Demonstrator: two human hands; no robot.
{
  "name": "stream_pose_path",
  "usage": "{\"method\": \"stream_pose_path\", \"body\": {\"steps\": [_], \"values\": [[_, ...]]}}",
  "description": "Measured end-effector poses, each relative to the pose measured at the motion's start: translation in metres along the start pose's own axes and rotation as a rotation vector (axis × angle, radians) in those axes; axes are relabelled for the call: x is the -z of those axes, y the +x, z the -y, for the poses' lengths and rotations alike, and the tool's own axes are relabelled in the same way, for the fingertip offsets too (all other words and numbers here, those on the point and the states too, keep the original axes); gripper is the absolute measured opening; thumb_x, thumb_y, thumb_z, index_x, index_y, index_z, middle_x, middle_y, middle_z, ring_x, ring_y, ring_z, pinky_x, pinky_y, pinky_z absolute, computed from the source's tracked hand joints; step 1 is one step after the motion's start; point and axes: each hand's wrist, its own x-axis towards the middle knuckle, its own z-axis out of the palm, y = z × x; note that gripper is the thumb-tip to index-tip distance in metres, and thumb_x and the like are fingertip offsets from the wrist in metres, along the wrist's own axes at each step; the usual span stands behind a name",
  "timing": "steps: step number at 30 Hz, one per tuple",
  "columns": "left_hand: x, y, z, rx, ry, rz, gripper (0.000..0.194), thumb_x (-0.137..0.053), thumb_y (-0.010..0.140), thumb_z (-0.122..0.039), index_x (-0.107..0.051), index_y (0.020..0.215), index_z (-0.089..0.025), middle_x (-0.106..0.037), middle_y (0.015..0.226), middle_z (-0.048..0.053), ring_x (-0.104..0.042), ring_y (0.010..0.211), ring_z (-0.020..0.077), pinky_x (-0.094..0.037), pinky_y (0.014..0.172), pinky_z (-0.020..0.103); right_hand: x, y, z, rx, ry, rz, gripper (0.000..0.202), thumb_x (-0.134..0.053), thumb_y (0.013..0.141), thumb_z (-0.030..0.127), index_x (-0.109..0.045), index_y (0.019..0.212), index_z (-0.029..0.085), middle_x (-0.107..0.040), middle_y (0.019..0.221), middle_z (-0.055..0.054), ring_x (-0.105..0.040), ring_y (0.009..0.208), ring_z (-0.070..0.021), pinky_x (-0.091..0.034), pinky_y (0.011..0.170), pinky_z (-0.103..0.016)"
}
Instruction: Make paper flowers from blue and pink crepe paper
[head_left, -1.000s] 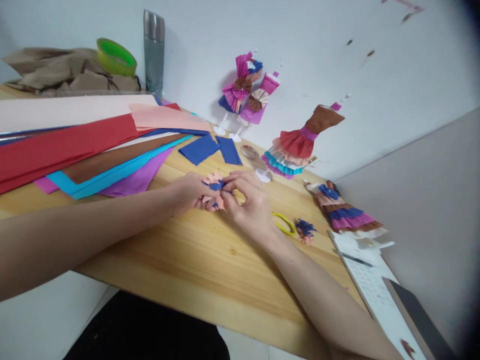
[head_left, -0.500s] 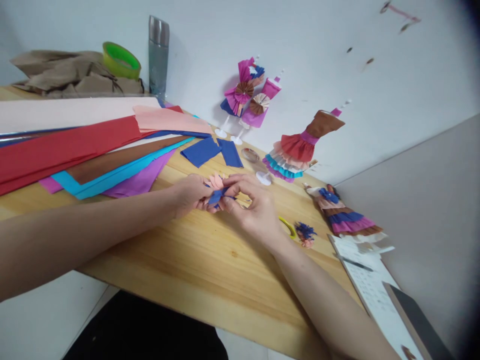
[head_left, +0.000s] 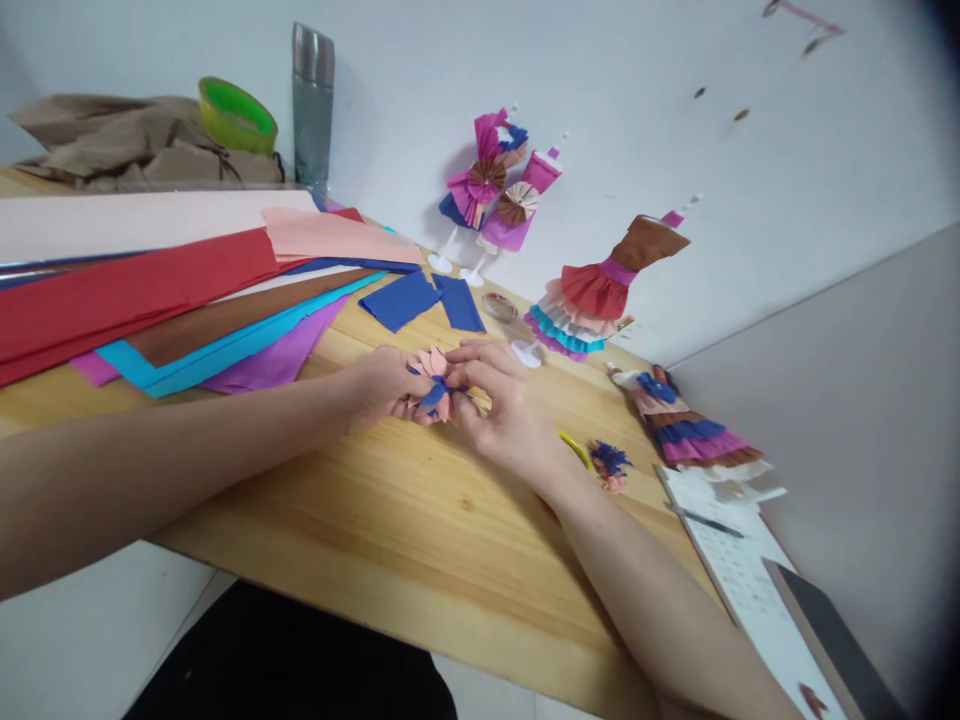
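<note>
Between my hands, above the wooden table, is a small paper flower with pink and blue petals. My left hand grips it from the left, thumb on top. My right hand pinches its right side between thumb and fingers, hiding part of it. Two blue crepe paper pieces, one wider and one narrower, lie just beyond. To the right of my right hand are a yellow-handled tool, partly hidden, and a fringed blue and pink paper tuft.
Folded crepe paper sheets cover the table's left side. Behind them stand a flask and a green tape roll. Mini dress forms in paper dresses, one brown-topped, line the wall. A dressed doll and a notepad with pen lie right.
The blue strip across the flower now sits lower and more pink petals show around it. My right fingers have shifted slightly on its right side.
</note>
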Motion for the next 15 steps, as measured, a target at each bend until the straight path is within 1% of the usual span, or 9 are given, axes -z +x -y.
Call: {"method": "stream_pose_path", "body": {"steps": [3, 7, 11, 13, 15], "values": [[0.0014, 0.0013, 0.0009, -0.01, 0.007, 0.026, 0.018, -0.055, 0.071, -0.004, -0.066, 0.057, -0.009, -0.063, 0.058, 0.003, -0.052, 0.052, 0.0072, -0.042, 0.056, 0.019, 0.0012, 0.0002, -0.0013, -0.005, 0.003, 0.014, 0.018, -0.051, 0.076, 0.005, -0.061, 0.076, 0.02, -0.067, 0.097, -0.01, -0.06, 0.105, -0.026, -0.051, 0.09, -0.045], [0.0009, -0.0013, -0.0028, -0.018, 0.029, 0.08, 0.017, -0.056, 0.073, -0.006, -0.068, 0.061, -0.009, -0.06, 0.058, 0.003, -0.051, 0.057, 0.0091, -0.042, 0.058, 0.02, 0.002, 0.0, -0.0039, 0.006, -0.022, 0.033, 0.021, -0.05, 0.075, 0.005, -0.062, 0.076, 0.022, -0.067, 0.099, -0.008, -0.06, 0.106, -0.0255, -0.051, 0.092, -0.046], [-0.0002, -0.0028, -0.0064, 0.028, 0.022, 0.048, 0.017, -0.056, 0.075, -0.007, -0.069, 0.064, -0.008, -0.058, 0.059, 0.003, -0.051, 0.061, 0.0099, -0.043, 0.06, 0.02, 0.0019, -0.0012, -0.0056, 0.045, -0.07, 0.023, 0.023, -0.049, 0.075, 0.005, -0.065, 0.079, 0.021, -0.069, 0.102, -0.01, -0.061, 0.106, -0.0265, -0.051, 0.094, -0.047], [0.0003, -0.0019, -0.0063, 0.036, 0.011, 0.046, 0.018, -0.057, 0.076, -0.01, -0.069, 0.063, -0.008, -0.058, 0.059, 0.004, -0.051, 0.06, 0.0101, -0.043, 0.06, 0.021, 0.0022, -0.0017, -0.0055, 0.058, -0.083, 0.027, 0.023, -0.049, 0.076, 0.005, -0.066, 0.08, 0.019, -0.069, 0.103, -0.011, -0.061, 0.107, -0.0271, -0.052, 0.094, -0.047], [0.0009, -0.0012, -0.0061, 0.025, 0.009, 0.078, 0.025, -0.056, 0.081, -0.016, -0.07, 0.062, -0.008, -0.058, 0.059, 0.004, -0.052, 0.059, 0.0107, -0.043, 0.058, 0.021, 0.0028, -0.0019, -0.0053, 0.062, -0.096, 0.037, 0.023, -0.049, 0.077, 0.005, -0.067, 0.081, 0.019, -0.069, 0.103, -0.012, -0.061, 0.107, -0.0275, -0.052, 0.094, -0.048]]}}
